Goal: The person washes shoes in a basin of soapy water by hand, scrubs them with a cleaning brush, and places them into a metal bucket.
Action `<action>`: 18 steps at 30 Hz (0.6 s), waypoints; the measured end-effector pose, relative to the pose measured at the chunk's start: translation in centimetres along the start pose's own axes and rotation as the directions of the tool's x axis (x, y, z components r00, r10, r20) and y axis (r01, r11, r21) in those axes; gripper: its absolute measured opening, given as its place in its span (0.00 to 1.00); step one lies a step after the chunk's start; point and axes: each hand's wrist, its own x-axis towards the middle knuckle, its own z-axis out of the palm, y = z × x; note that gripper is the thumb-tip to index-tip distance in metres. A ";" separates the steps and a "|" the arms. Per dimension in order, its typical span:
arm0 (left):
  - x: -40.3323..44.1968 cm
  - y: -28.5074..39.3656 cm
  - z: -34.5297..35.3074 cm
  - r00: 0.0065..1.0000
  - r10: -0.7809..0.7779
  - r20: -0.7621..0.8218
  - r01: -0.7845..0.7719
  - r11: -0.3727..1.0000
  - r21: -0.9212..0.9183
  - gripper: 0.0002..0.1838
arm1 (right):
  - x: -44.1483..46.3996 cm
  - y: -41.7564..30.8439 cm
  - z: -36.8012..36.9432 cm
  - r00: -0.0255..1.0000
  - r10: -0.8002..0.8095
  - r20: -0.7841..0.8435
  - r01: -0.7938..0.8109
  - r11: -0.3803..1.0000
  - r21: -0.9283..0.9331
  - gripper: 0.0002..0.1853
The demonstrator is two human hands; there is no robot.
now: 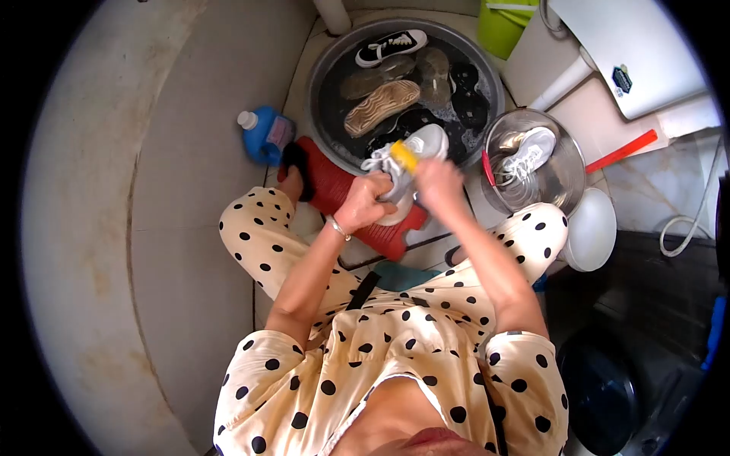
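A light grey sneaker with white laces (427, 141) is held at the near rim of the wide grey tub (313, 102). My left hand (368, 201) is closed around the heel end of the sneaker. My right hand (439, 182), slightly blurred, grips a yellow scrubbing brush (403, 156) against the sneaker's upper; the bristles are hidden. Below both hands lies a red ridged washboard (328, 182). In the tub's dark water are a black-and-white sneaker (391, 47), a shoe with a tan wavy sole (382, 108) and several other shoes.
A blue detergent bottle (266, 135) stands left of the tub. To the right, a metal basin (553, 188) holds another pale sneaker (530, 152), with a white bowl (593, 230) beside it. A lime-green bucket (503, 32) stands behind. A wall (201, 152) rises close on the left.
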 end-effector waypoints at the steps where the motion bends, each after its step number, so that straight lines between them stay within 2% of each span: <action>1: 0.1 -0.9 0.0 0.997 0.075 0.025 -0.077 0.994 0.076 0.14 | -1.3 -0.6 1.6 0.999 -0.021 -0.034 0.022 0.999 0.031 0.14; 3: 0.3 -2.1 0.2 0.985 0.150 0.085 -0.164 0.966 0.199 0.11 | -1.9 -0.6 2.6 0.998 -0.024 -0.061 0.031 0.994 0.103 0.15; 4: 0.5 -2.4 0.2 0.980 0.156 0.122 -0.182 0.953 0.244 0.10 | -0.9 0.1 2.0 0.999 -0.037 -0.002 0.037 0.997 0.065 0.13; 6: 0.2 -3.4 0.7 0.962 0.168 0.216 -0.234 0.913 0.333 0.08 | 2.4 4.1 3.3 0.972 0.227 0.061 -0.218 0.969 -0.118 0.12; 8: 0.7 -6.0 1.3 0.927 0.190 0.324 -0.324 0.842 0.431 0.06 | 4.9 9.4 6.2 0.918 0.396 0.034 -0.385 0.906 -0.173 0.17; 9: 0.9 -6.9 1.4 0.908 0.148 0.392 -0.354 0.772 0.527 0.05 | 5.4 11.1 8.1 0.927 0.372 0.053 -0.358 0.917 -0.175 0.17; 11: 1.4 -9.5 1.6 0.927 0.027 0.374 -0.285 0.700 0.655 0.07 | 6.4 13.4 10.4 0.945 0.317 0.083 -0.299 0.937 -0.179 0.17; 12: 1.2 -10.1 1.8 0.931 -0.039 0.364 -0.249 0.659 0.709 0.08 | 6.0 13.0 10.6 0.920 0.382 0.086 -0.370 0.920 -0.128 0.17; 13: 1.3 -10.0 1.8 0.922 -0.200 0.333 -0.153 0.599 0.786 0.11 | 5.6 11.7 10.3 0.893 0.442 0.090 -0.436 0.897 -0.076 0.17; 15: 1.8 -10.5 2.7 0.930 -0.279 0.238 -0.053 0.540 0.840 0.10 | 5.5 11.3 11.5 0.834 0.538 0.121 -0.543 0.840 0.008 0.18; 18: 3.7 -9.7 3.9 0.881 -0.437 0.180 0.050 0.464 0.884 0.08 | 4.6 10.4 10.3 0.833 0.532 0.152 -0.544 0.838 0.045 0.18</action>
